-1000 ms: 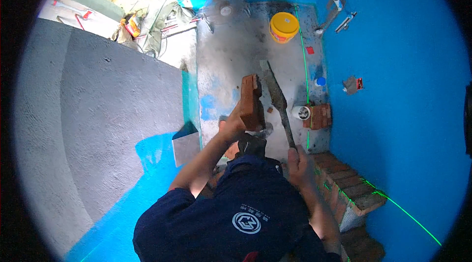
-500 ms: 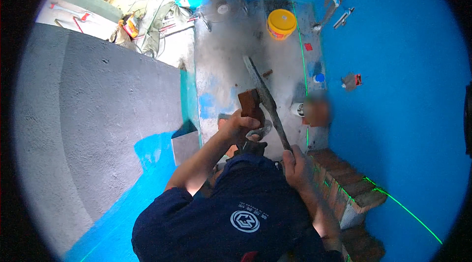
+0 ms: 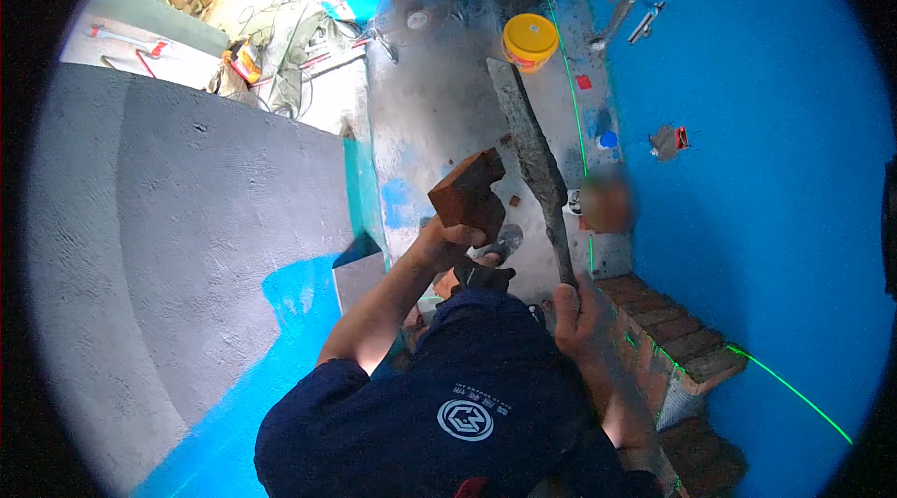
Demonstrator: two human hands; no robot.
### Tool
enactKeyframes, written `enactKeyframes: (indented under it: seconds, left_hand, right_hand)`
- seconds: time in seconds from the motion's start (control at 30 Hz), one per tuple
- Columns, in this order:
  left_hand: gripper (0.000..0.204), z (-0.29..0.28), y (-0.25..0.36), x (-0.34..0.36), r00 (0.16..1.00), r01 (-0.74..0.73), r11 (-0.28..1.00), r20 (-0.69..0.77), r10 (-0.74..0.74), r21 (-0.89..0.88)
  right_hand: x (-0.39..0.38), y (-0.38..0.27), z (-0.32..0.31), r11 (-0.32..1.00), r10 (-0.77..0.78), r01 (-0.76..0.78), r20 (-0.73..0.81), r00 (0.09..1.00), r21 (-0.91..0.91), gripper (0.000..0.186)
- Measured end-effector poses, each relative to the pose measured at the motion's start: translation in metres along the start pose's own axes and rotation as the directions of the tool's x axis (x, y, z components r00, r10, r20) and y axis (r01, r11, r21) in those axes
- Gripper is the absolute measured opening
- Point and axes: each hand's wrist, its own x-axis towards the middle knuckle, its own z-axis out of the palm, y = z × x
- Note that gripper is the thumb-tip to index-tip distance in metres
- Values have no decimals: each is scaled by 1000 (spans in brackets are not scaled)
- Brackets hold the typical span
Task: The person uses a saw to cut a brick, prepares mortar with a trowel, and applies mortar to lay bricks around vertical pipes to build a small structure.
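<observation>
My left hand (image 3: 448,244) is closed round the lower end of a reddish-brown brick (image 3: 464,197), raised and tilted in front of me. The brick's right side has a rough, broken notch. In my right hand (image 3: 577,311) is the thin handle of a bricklaying knife (image 3: 533,138), its long flat blade caked with grey. The blade points up and away, just right of the brick, with a gap between them. Small brick chips (image 3: 515,202) show by the blade.
A low brick wall (image 3: 659,320) stands at right, crossed by a green laser line. Farther off are a yellow-lidded bucket (image 3: 531,31) and a fan (image 3: 411,17). A grey partition (image 3: 224,190) flanks my left; pipe fittings (image 3: 645,21) project from the blue wall.
The knife has swung away from the brick's edge to the right, and its blade shows broader. The brick has turned and shifted slightly left, showing more of its face.
</observation>
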Motion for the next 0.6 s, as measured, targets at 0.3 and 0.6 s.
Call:
enactKeyframes:
  seconds: [0.3, 0.6]
  left_hand:
    - [107, 31, 14, -5, 965, -185, 832, -62, 253, 524]
    - [122, 59, 21, 2, 862, -417, 531, 137, 487, 737]
  right_hand:
    - [24, 4, -7, 853, 297, -382, 271, 916, 355, 37]
    - [45, -38, -1, 962, 249, -268, 236, 939, 50, 49]
